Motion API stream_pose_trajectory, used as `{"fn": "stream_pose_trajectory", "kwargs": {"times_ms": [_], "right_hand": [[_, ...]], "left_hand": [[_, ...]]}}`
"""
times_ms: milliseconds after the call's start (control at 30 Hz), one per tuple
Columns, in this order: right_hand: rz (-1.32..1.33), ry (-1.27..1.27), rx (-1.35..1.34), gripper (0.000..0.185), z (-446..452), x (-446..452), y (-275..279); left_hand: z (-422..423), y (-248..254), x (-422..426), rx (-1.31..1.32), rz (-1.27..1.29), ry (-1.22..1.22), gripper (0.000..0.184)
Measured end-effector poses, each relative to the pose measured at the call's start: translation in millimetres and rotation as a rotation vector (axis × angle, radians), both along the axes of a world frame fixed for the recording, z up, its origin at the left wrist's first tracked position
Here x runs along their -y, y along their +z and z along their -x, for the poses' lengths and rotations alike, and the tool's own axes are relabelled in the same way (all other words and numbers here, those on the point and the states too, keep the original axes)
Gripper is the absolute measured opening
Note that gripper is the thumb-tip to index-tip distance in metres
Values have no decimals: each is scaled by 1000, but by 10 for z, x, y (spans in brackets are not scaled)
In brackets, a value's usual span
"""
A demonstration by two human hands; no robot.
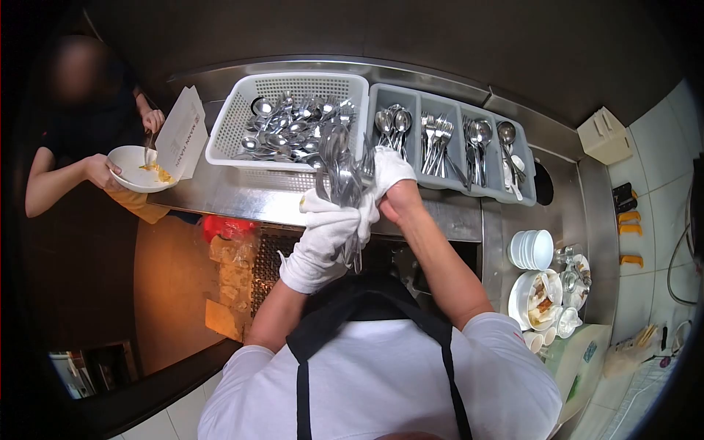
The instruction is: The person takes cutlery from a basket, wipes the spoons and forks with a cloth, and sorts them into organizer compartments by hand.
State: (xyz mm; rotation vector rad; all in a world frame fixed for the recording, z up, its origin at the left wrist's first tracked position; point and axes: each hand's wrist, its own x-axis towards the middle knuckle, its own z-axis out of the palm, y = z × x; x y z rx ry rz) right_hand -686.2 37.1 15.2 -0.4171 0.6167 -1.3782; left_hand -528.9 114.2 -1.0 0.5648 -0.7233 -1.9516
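My left hand (323,231), covered in white fabric, is wrapped around a bunch of cutlery (339,165). The spoon bowls and fork heads point up, and the handles stick out below the hand. Close beside it, my right hand (392,176) is also covered in white fabric over the fingers, with bare skin at its heel. Its fingers are closed near the bunch's right side; what they grip is hidden. Behind the bunch stands a white perforated basket (220,139) of loose spoons and forks. A grey cutlery tray (433,182) lies just beyond my right hand.
Spoons (394,123) and forks (438,136) fill separate tray compartments. Stacked white bowls (532,249) and used dishes (543,301) stand at right. At left a co-worker holds a white bowl (132,176) with food by a white carton (183,139). A steel counter edge (271,207) runs ahead.
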Motion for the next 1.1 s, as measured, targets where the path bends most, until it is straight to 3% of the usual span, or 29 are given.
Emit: {"fn": "stream_pose_trajectory", "kwargs": {"times_ms": [33, 67, 100, 200, 300, 333, 400, 433, 467, 500, 533, 600, 700, 733, 767, 800, 833, 900, 933, 967, 1000, 1033, 1067, 1100], "right_hand": [[-21, -67, -7, 7, -4, 20, 45], [97, 40, 12, 15, 163, 168, -208], [97, 65, 110, 11, 234, 174, -27], [100, 43, 77, 16, 406, 253, 23], [61, 6, 42, 16, 323, -22, 461], [28, -4, -43, 17, 365, 46, 263], [339, -100, -465, 20, 388, 52, 226], [497, -152, -679, 22, 402, 69, 231], [449, -200, -661, 27, 393, 93, 207], [561, -277, -871, 25, 438, 136, 164], [674, -354, -1082, 24, 506, 201, 123], [804, -587, -1444, 18, 588, 311, 69], [898, -871, -1605, 21, 823, 500, 6], [500, -739, -1091, 16, 843, 543, -2], [264, -540, -345, 12, 904, 519, -19], [344, -282, -97, 12, 1077, 524, -195], [292, -298, -168, 15, 977, 369, -152], [183, -319, -306, 21, 768, 53, -47], [419, -358, -747, 25, 743, 37, -221], [240, -148, -496, 26, 751, -10, -386], [108, -171, -654, 27, 624, -114, -100], [-2, -141, -472, 30, 493, -184, -107], [89, -162, -763, 26, 418, -300, -72], [182, -182, -1056, 24, 343, -418, -53]], "left_hand": [[10, 12, -20, 27, 10, -12, 18], [20, 42, -51, 81, 52, 3, 16], [34, 116, -84, 137, 95, 17, 13], [80, 329, -155, 302, 221, 56, 9], [79, 250, -140, 372, 344, 69, 11], [65, 307, -181, 424, 403, 110, 10], [16, 311, -194, 561, 636, 187, 7], [-26, 267, -137, 641, 821, 225, 5], [-69, 219, -96, 718, 1004, 260, 5], [-75, 254, -67, 792, 1188, 296, 7], [-91, 308, -65, 753, 1139, 222, 22], [-123, 371, -128, 813, 1037, 132, 33], [-103, 629, -206, 849, 891, 32, 45], [-93, 663, -236, 822, 777, 20, 45], [-97, 584, -232, 788, 726, 28, 45], [-101, 506, -228, 752, 674, 37, 45], [-100, 442, -222, 716, 624, 48, 46], [-34, 372, -185, 379, 171, -29, 46], [23, 372, -154, 440, 227, -13, 45], [38, 329, -156, 604, 500, 23, 43], [33, 266, -127, 763, 783, 63, 40], [62, 219, -57, 869, 1097, 144, 34], [91, 174, 13, 962, 1396, 291, 28], [131, 113, 59, 967, 1335, 313, 27]]}}
